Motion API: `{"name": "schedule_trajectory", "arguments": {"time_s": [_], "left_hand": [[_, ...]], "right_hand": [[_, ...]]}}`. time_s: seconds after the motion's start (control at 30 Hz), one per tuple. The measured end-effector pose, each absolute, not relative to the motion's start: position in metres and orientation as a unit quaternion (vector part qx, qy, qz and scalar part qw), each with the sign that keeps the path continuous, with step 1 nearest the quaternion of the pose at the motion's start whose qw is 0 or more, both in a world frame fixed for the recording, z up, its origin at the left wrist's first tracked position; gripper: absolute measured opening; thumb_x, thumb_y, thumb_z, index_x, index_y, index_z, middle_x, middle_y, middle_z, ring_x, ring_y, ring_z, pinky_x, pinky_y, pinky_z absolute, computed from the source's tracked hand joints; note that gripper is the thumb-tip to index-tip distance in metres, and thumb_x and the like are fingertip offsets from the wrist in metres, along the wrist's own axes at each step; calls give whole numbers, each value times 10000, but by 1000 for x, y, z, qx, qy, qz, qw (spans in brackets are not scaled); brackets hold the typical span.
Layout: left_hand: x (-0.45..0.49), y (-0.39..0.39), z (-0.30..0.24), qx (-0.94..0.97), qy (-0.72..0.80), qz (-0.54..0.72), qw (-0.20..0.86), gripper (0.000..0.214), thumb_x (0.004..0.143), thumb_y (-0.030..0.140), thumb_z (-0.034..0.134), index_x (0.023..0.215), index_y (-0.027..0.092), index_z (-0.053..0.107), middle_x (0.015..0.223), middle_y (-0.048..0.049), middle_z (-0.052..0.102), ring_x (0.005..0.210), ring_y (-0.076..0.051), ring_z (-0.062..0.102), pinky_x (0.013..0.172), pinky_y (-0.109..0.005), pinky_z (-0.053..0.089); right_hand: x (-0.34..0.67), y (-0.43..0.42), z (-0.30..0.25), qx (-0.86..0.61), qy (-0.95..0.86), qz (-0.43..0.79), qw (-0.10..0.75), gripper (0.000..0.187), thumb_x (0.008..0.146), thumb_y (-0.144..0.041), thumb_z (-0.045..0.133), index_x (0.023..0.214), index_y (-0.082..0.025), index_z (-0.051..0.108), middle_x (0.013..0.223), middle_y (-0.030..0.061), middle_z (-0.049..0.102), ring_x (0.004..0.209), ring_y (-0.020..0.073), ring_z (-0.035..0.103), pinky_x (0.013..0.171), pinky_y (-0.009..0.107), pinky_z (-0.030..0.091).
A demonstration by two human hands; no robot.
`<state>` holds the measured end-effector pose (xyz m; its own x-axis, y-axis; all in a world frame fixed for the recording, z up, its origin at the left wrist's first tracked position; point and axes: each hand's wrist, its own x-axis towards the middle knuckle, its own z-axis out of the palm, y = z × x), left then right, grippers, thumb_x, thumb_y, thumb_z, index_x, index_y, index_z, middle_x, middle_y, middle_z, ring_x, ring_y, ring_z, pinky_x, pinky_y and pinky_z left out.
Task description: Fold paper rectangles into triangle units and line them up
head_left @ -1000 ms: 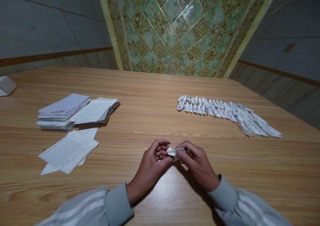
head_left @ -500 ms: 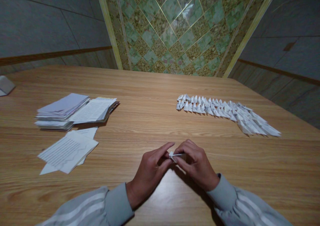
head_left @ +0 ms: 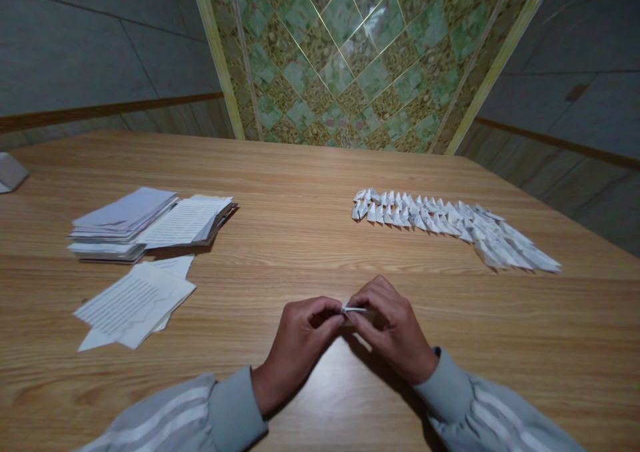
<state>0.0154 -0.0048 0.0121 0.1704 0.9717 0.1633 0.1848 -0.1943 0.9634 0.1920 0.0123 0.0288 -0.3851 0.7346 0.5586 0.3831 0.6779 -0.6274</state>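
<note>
A small folded piece of white paper (head_left: 356, 309) is held between my two hands, just above the table. My left hand (head_left: 303, 335) pinches its left end between thumb and fingers. My right hand (head_left: 393, 325) grips the other end, thumb below and fingers above. Much of the folded paper is hidden behind the fingers. Beyond my right hand lie rows of folded paper pieces (head_left: 425, 215), pointed and set close together. Off to the left, a few loose sheets of printed paper (head_left: 135, 302) overlap one another.
Two adjoining stacks of paper, one topped with plain sheets (head_left: 125, 209) and one with a printed sheet (head_left: 187, 220), stand at the left of the wooden table (head_left: 280, 179). A pale box-like object (head_left: 11, 172) sits at the far left edge. Walls rise beyond the table.
My left thumb and fingers have closed on the left end of the folded paper, where they were apart before. My right hand has barely moved.
</note>
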Motion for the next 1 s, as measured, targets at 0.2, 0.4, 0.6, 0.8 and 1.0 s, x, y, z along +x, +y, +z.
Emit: {"name": "schedule_trajectory", "arguments": {"time_s": [0.2,0.4,0.6,0.8,1.0], "left_hand": [[13,-5,12,659,449,458,393,174,862,200,672,981,226,795,841,-39,782,748,-194,710,672,-246,522],[13,-5,8,672,437,459,382,229,854,190,692,1051,266,782,902,-28,794,802,-205,732,719,-252,541],[13,-6,11,681,424,415,428,252,906,201,628,1109,268,762,915,-23,787,785,-193,709,714,-248,527],[13,-5,11,686,417,418,425,279,914,212,608,1151,264,745,983,-41,786,809,-198,710,741,-255,524],[15,-6,9,675,416,409,453,267,905,205,597,1107,250,766,936,-24,788,807,-205,705,714,-250,511]], "right_hand": [[191,11,30,-352,-809,194,428,59,869,-154,670,864,-213,672,755,14,666,766,190,543,723,351,394],[191,10,29,-369,-815,164,416,68,854,-152,673,819,-209,677,707,9,645,755,193,528,720,355,357],[190,10,28,-365,-814,151,426,69,834,-132,665,806,-193,646,714,4,629,759,182,528,749,352,352],[190,11,30,-371,-819,149,411,63,854,-188,688,800,-217,673,691,-10,633,754,182,531,775,367,339],[190,10,29,-372,-822,151,404,61,871,-179,654,825,-216,667,709,-3,638,765,187,532,783,375,341]]}}
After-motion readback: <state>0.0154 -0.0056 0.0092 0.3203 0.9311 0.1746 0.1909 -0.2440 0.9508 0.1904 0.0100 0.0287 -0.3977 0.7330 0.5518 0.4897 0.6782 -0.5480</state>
